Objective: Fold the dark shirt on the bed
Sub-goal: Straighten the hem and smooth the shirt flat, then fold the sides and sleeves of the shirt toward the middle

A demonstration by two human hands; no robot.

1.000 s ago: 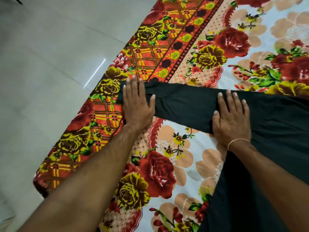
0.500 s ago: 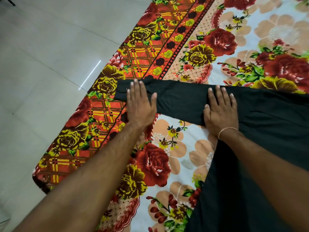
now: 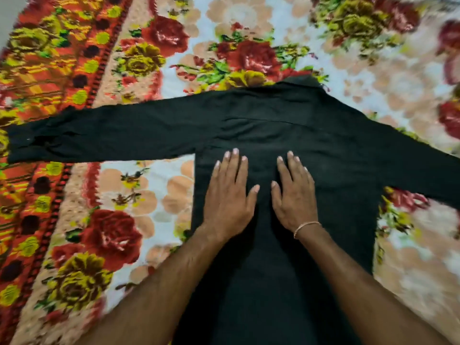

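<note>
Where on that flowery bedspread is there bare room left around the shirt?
Free: the bedspread beyond the collar, and the patch below the left sleeve, beside the shirt body. Crowded: the middle, where the left hand and right hand press flat on the shirt.

No legible text, label, brand, number or sign found. The shirt (image 3: 286, 125) is plain dark cloth with no readable tag or print. The bedsheet (image 3: 124, 207) carries only a floral and check pattern, no lettering. The frame is blurred toward 12 and 3 o'clock.
</note>
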